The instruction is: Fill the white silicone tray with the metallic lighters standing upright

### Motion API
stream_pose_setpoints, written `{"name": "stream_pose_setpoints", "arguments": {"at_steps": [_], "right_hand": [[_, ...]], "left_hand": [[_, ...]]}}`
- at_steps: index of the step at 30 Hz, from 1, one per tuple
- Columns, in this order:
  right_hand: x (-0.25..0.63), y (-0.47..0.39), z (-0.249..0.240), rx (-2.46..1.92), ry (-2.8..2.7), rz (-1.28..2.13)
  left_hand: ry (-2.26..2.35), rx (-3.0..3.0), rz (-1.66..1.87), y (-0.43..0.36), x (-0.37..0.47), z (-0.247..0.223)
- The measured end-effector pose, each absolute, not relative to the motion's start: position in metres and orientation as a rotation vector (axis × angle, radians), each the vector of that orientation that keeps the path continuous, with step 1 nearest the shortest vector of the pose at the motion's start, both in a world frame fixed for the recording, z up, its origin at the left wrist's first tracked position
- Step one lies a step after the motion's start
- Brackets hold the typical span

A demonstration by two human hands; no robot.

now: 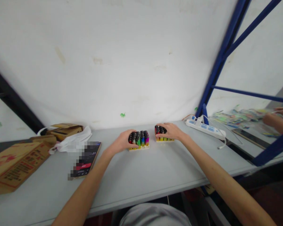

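Note:
Two trays of upright lighters stand apart on the grey table [141, 172]. Around the left end of the left tray of lighters [143, 139], the fingers and thumb of my left hand [124, 141] are closed. Its lighters are rainbow-coloured with black tops, set in a pale base. My right hand [171, 131] grips the right tray of lighters [160, 139] from its right side, thumb in front and fingers behind. That hand hides part of the tray's lighters. Both trays appear to rest on the tabletop.
At left lie a cardboard box [21, 163], a white plastic bag [73, 141] and a phone [87, 160]. A white power strip [206, 128] with cables sits at right by a blue frame post [217, 66]. Beyond it, another person's hands [277, 121] are above scattered packets [240, 116].

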State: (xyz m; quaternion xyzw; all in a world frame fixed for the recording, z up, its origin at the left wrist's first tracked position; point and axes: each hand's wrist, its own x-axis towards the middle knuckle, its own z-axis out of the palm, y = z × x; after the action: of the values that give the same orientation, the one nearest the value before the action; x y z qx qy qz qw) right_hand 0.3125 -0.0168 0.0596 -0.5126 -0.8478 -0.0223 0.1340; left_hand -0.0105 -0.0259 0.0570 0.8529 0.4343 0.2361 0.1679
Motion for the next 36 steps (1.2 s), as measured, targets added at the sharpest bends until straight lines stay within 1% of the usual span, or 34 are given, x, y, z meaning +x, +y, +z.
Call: {"name": "stream_pose_setpoints", "arguments": {"at_steps": [6,11,15,18,20,24,25,29,31,36], "right_hand": [[0.313,-0.016,0.057,-1.42,-2.451,-0.028],[0.311,-0.016,0.058,-1.445,-2.476,-0.042],[0.306,-0.016,0.06,-1.528,-2.421,-0.02],[0.3,-0.012,0.064,-1.618,-2.349,0.075],[0.296,-0.005,0.067,-1.701,-2.283,0.19],[0.294,0.011,0.072,-1.877,-2.114,0.424],[0.294,0.015,0.073,-1.911,-2.073,0.465],[0.298,0.021,0.075,-1.969,-1.977,0.614],[0.301,0.022,0.075,-1.97,-1.952,0.659],[0.309,0.027,0.069,-2.022,-1.919,0.663]], "left_hand": [[1.369,2.35,0.637,-0.002,-0.048,0.061],[1.364,2.416,0.668,0.002,-0.055,0.068],[1.392,2.559,0.998,-0.02,-0.034,0.092],[1.283,2.544,1.236,-0.044,0.002,0.099],[1.212,2.452,1.229,-0.054,0.031,0.087],[1.237,2.179,0.894,-0.055,0.084,0.039],[1.282,2.095,0.868,-0.052,0.094,0.029],[1.266,1.989,0.905,-0.043,0.132,0.006],[1.204,1.955,0.941,-0.039,0.147,0.003],[1.23,1.893,1.044,-0.033,0.165,0.001]]}}
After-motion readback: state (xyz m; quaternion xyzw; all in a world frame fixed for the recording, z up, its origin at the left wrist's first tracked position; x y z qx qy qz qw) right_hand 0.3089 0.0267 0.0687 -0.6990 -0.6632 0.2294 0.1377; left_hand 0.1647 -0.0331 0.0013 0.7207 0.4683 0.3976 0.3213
